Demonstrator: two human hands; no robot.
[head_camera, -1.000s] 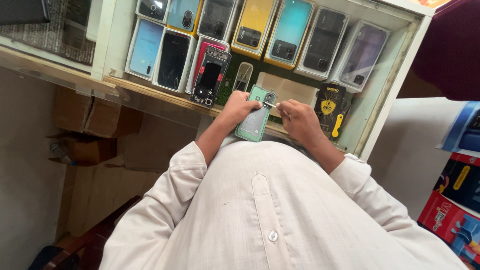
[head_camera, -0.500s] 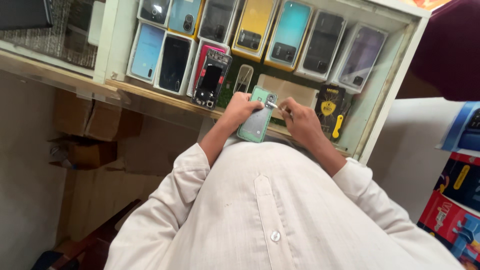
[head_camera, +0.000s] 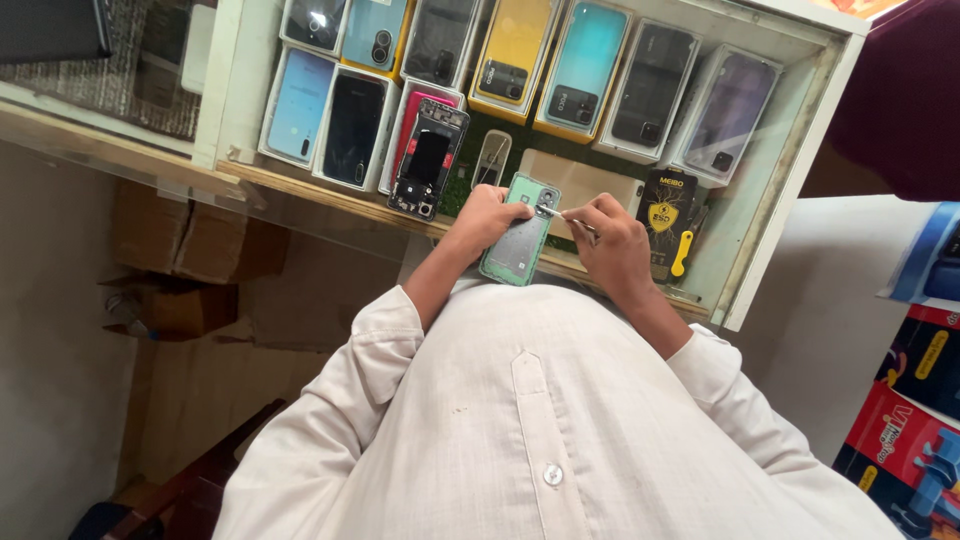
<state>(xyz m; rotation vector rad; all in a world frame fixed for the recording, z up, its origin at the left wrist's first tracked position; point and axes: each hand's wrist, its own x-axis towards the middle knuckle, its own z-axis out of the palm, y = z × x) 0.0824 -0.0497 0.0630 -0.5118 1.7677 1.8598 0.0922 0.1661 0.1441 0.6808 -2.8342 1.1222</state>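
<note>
One green phone back cover (head_camera: 518, 234) is in hand, held upright on its lower edge at the near rim of the glass-topped surface (head_camera: 120, 150), against the person's white shirt (head_camera: 540, 400). The left hand (head_camera: 483, 218) wraps its left edge, grip closed around it. The right hand (head_camera: 612, 240), just right of the cover, pinches one pair of thin metal tweezers (head_camera: 562, 215) in a narrow grip; their tip touches the cover's top corner by the camera cut-out. Beyond the left hand lies one opened phone frame (head_camera: 428, 160). Beyond both hands, nine boxed phone cases (head_camera: 590, 65) lie in two rows. Right of the right hand sits one black packet (head_camera: 668, 222).
</note>
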